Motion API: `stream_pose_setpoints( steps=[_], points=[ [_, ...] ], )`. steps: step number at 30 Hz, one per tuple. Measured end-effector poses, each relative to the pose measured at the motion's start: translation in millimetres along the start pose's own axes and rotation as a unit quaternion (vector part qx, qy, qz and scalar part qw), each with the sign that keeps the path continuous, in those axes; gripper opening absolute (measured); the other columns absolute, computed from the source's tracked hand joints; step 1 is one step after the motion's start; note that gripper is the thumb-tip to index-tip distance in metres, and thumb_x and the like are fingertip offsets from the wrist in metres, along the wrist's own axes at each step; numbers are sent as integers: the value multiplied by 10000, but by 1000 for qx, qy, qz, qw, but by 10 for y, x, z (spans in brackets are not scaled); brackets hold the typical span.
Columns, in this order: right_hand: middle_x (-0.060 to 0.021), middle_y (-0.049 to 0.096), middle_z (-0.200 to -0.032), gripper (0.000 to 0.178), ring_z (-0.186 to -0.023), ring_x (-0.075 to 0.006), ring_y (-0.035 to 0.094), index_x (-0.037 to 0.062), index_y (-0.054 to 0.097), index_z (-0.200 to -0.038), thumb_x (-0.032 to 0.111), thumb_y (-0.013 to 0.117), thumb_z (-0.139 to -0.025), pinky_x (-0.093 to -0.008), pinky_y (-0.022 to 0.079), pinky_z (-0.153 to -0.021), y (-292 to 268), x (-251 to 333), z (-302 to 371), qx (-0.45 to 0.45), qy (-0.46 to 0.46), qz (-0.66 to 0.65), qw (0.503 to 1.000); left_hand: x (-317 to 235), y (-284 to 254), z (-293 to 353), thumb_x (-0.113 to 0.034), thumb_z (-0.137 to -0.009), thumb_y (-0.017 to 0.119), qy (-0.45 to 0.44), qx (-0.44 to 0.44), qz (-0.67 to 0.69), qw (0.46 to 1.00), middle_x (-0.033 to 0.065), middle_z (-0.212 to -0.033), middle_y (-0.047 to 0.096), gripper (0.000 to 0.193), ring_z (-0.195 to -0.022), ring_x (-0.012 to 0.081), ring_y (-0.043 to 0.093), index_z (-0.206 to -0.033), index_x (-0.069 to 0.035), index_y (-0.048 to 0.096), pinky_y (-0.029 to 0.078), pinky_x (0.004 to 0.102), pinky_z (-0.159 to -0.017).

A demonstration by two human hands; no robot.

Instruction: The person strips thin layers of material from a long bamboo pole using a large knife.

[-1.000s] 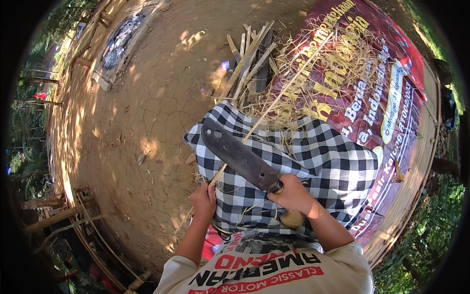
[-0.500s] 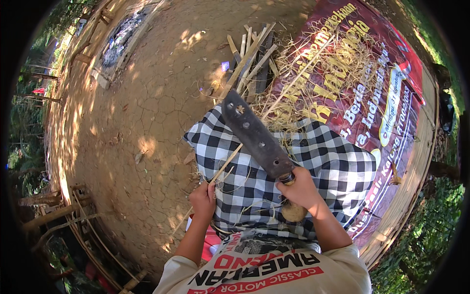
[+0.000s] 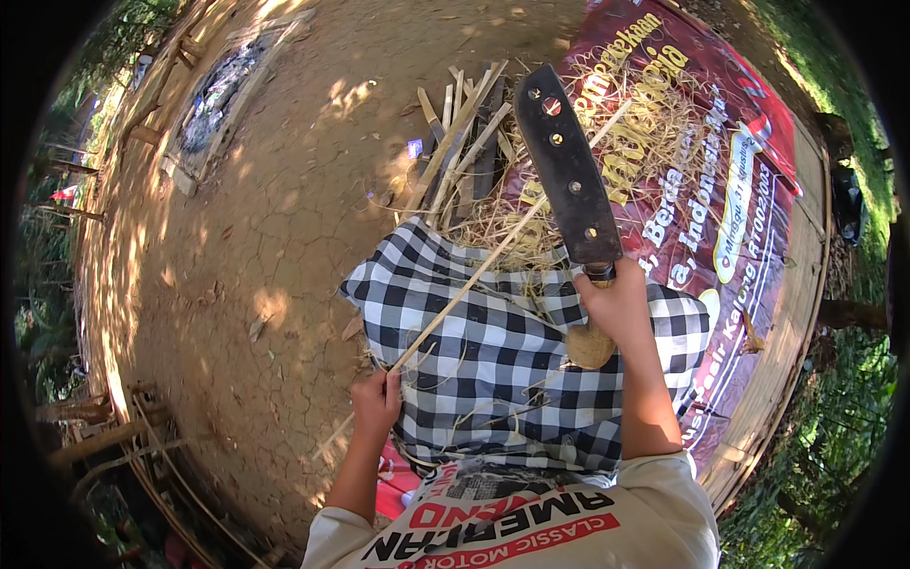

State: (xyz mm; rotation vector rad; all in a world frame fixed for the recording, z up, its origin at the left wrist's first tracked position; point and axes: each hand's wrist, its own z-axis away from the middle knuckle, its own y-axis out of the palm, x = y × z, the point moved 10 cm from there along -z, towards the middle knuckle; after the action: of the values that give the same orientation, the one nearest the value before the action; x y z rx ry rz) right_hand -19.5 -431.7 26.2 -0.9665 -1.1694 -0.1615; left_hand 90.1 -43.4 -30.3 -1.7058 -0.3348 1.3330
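Observation:
My left hand is closed around the lower part of a long, thin bamboo strip. The strip slants up and to the right across my lap, passing behind the blade. In my right hand is a machete with a broad dark blade pierced by several holes, its tip pointing away from me. The rounded wooden end of its handle shows below my fist. A black-and-white checked cloth covers my lap, with a few thin shavings on it.
Beyond the cloth lies a pile of split bamboo pieces. Curly shavings are heaped on a dark red printed banner at the right. Cracked bare earth stretches left, toward a framed ash pit. Bamboo rails stand lower left.
My right hand has swung the machete forward and more upright, so the blade has moved away from my lap. My left hand still grips the strip, slightly lower and further left.

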Motion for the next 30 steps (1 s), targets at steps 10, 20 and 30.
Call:
stream_pose_setpoints(
  steps=[10, 20, 30],
  points=[
    [-100, 608, -610, 116, -513, -148, 600, -65, 595, -792, 28, 644, -743, -289, 478, -486, 95, -463, 226, 102, 172, -174, 964, 85, 1, 1, -190, -887, 598, -1, 5, -9, 1000, 185, -519, 507, 313, -444, 337, 522, -639, -3, 555, 383, 404, -442],
    [-57, 577, -624, 84, -508, -128, 577, -40, 573, -787, -18, 639, -738, -285, 459, -478, 244, -417, 196, 161, 146, -159, 963, 154, 11, 12, -172, -880, 604, 5, -7, -44, 999, 181, -531, 524, 276, -459, 343, 543, -658, -13, 565, 392, 402, -445],
    [-84, 614, -640, 136, -512, -133, 600, -50, 613, -831, 34, 667, -739, -277, 495, -497, 139, -260, 177, 133, 20, 14, 991, 105, -31, 41, -175, -875, 606, 27, -13, -66, 997, 183, -539, 523, 265, -472, 360, 538, -663, -27, 550, 401, 415, -455]
  ],
)
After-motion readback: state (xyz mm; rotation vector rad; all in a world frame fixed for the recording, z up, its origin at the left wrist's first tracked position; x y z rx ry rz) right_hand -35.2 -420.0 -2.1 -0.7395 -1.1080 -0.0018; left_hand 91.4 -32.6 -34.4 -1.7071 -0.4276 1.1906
